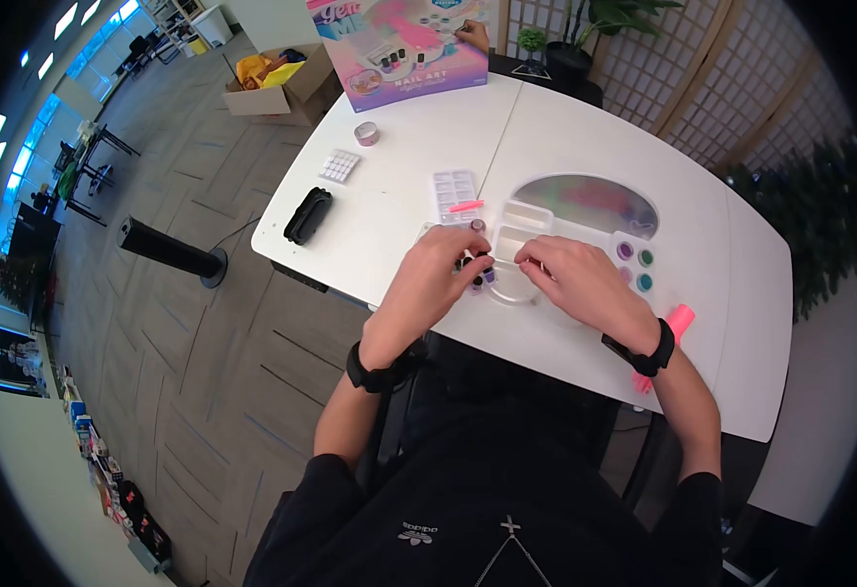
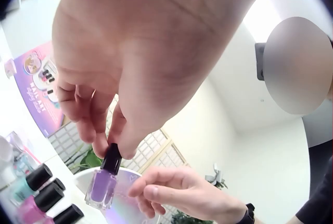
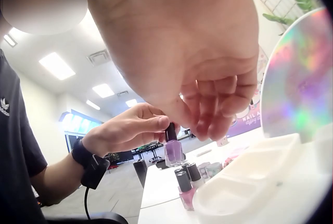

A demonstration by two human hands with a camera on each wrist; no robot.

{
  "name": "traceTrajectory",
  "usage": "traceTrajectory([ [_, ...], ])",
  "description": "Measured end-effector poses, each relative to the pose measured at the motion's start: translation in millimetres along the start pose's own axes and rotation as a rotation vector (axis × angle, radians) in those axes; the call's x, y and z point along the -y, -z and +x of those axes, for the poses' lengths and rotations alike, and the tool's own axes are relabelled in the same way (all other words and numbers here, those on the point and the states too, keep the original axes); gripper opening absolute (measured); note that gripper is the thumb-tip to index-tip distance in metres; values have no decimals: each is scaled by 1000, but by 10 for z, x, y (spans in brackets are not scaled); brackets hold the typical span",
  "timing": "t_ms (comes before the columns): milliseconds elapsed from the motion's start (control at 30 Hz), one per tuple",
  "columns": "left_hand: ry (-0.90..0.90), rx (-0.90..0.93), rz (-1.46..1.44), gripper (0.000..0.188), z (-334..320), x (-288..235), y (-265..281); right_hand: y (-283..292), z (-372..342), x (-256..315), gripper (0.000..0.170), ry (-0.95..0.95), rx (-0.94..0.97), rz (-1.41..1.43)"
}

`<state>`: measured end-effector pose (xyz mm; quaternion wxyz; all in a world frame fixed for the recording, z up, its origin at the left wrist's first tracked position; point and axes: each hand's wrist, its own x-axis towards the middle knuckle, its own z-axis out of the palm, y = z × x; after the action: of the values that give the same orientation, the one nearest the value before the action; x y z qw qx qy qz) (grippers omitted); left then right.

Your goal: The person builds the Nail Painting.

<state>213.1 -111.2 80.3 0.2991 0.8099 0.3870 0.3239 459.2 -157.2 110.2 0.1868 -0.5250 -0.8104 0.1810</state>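
Observation:
My left hand (image 1: 436,264) pinches the black cap of a nail polish bottle (image 2: 103,186) between thumb and fingers. The polish inside is purple, and the bottle hangs cap up over the table. Opposite it, my right hand (image 1: 585,282) hovers with loosely bent fingers, holding nothing. In the left wrist view its fingertips are close to the purple bottle. Below the hands stand several more black-capped bottles, among them a pink one (image 3: 186,197) and a teal one (image 2: 22,190). A white compartment tray (image 3: 260,164) lies beside them, partly under my right hand in the head view.
An iridescent half-oval panel (image 1: 585,201) stands behind the tray. To its right are several small colored pots (image 1: 646,257) and a pink tool (image 1: 681,321). A black case (image 1: 308,215), a white grid block (image 1: 339,165) and a nail art box (image 1: 409,54) occupy the left and back.

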Motion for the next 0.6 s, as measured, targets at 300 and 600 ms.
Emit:
traceTrajectory([
  [300,-188,51,286,16,55,39,-511,8,-184,-166,19,-80,74,-9],
  [600,-168,47,429,32,-51,46,-574,-12,-270,-197,19,-98,112,-14],
])
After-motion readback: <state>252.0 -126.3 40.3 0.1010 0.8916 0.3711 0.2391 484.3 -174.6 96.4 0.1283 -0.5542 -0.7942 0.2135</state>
